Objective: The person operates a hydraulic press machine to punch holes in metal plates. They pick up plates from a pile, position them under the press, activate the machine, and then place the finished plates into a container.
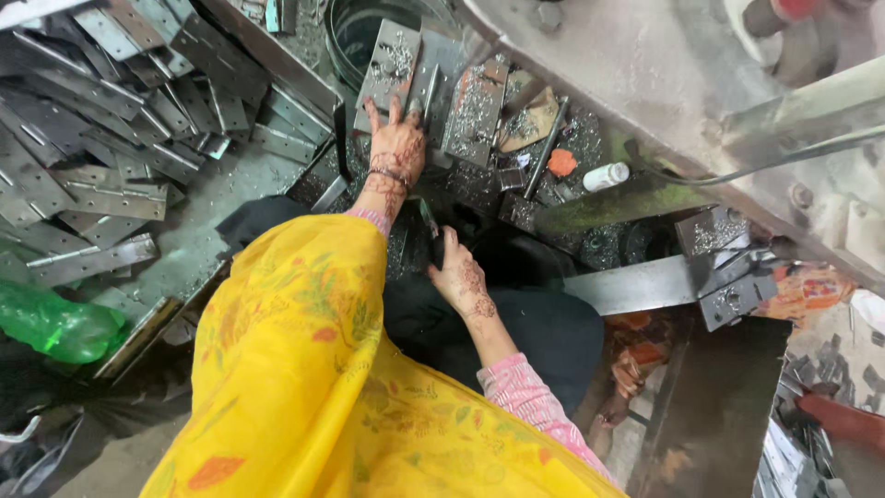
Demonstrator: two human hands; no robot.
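Left hand (396,138) was top centre of frame, fingers spread flat, palm down on the steel plates (396,65) there. Open, gripping nothing; judged it was steadying or picking among them. Plates were dusted with swarf, so probably stock beside a machine.

Right hand (456,272) was at centre, closed around a dark narrow tool (430,231) pointing up toward the left wrist. Grip looked firm, thumb side hidden. Couldn't tell what the tool was: too dark against the black cloth on the lap.

Hinges (101,194) lay in a loose heap, upper left, within left-arm reach; judged that's the batch pile. Green bottle (55,323) at left edge, well apart from the hands. Orange lump (561,162) and small white bottle (606,175) sat right of centre among the swarf, near a thin rod (546,148).

Hidden: yellow shawl (304,369) covered the lower middle, masking both upper arms and the lap. Machine frame (645,74) ran diagonally across the upper right, cut off by the edge. Bucket (355,32) at top, mostly behind the plates. Lower right was cluttered and blurred, not readable.
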